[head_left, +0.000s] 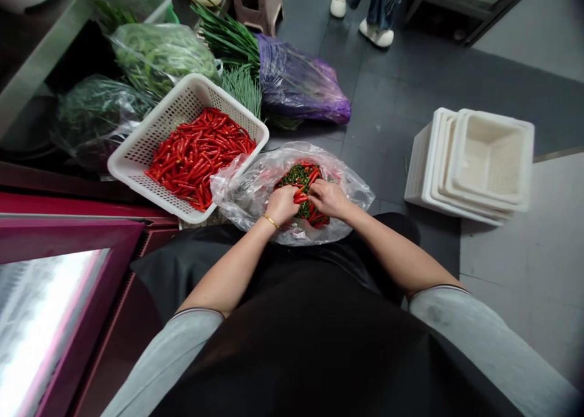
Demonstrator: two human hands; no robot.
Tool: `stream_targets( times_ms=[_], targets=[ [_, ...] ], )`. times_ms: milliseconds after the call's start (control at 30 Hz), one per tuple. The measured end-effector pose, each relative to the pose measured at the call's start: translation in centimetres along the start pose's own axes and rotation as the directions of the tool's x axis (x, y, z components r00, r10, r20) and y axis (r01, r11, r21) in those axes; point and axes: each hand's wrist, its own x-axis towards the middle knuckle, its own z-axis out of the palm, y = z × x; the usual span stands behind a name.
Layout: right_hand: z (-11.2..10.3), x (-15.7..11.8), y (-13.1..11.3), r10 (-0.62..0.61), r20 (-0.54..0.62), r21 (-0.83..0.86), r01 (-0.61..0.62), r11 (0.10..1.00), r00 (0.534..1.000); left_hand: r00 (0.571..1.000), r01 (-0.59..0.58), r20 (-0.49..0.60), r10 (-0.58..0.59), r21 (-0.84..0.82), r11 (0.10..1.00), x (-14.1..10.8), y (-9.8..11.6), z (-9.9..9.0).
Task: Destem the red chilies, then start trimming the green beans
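Note:
My left hand [281, 204], with a gold bracelet at the wrist, is closed on red chili peppers [300, 196] over an opened clear plastic bag [246, 192]. Close beside it, my right hand [329, 198] has its fingers pinched together at the same peppers; what exactly sits between its fingertips is hidden. Inside the bag lie more red chilies and a heap of green stems [298, 176]. To the left, touching the bag, a white perforated basket [137, 152] holds a pile of loose red chilies [201, 155] without visible green stems.
Bagged greens [159, 55] and a purple bag [303, 82] of long green stalks lie beyond the basket. Stacked white baskets [493, 161] stand at right. A stool [258, 3] and another person's shoes [376, 33] are at the far side. A maroon-framed cabinet [91, 295] borders the left.

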Motion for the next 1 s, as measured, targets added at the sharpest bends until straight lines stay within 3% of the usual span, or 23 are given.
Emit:
stream_targets(
  times_ms=[133,267,333,400,500,600,700,833,933,1000],
  targets=[
    [2.8,0.0,-2.7,0.183,0.004,-0.083,-0.182,0.980,0.983,0.977,0.199,0.051,-0.206,0.119,0.973,-1.5,0.7,0.6],
    [2.7,0.2,-3.5,0.268,0.117,-0.176,-0.245,0.953,0.956,0.969,0.228,0.071,-0.238,0.128,0.965,-2.2,0.7,0.2],
    [1.3,0.3,-2.5,0.259,0.200,-0.217,-0.215,0.952,0.945,0.974,0.216,0.064,-0.216,0.009,0.976,-2.2,0.3,-0.5],
    [-0.2,0.9,-1.0,0.192,0.230,-0.222,-0.141,0.965,0.954,0.981,0.192,0.062,-0.182,-0.267,0.944,-1.9,-0.5,-1.4],
    [-1.0,2.5,1.1,0.122,0.149,-0.242,-0.084,0.967,0.981,0.980,0.182,0.065,-0.190,-0.690,0.701,-1.5,-1.8,-2.7],
    [-0.5,4.3,2.5,0.088,0.128,-0.274,-0.050,0.960,0.988,0.955,0.203,0.053,-0.292,-0.833,0.514,-1.5,-2.5,-3.5],
    [-0.5,4.9,3.2,0.006,0.140,-0.234,0.027,0.972,0.990,0.939,0.187,0.024,-0.343,-0.873,0.450,-1.3,-2.5,-3.7],
    [-2.1,3.7,2.4,-0.050,0.019,0.001,0.050,0.999,0.999,0.969,0.127,0.015,-0.247,-0.887,0.444,0.0,-1.6,-2.8],
    [-2.7,2.6,0.6,-0.033,-0.106,0.132,0.047,0.990,0.994,0.975,0.156,0.071,-0.209,-0.890,0.428,0.9,-0.3,-1.8],
    [-2.3,2.1,-0.2,-0.007,-0.168,0.078,0.020,0.997,0.986,0.961,0.231,0.149,-0.231,-0.894,0.384,1.0,0.4,-1.4]
  ],
)
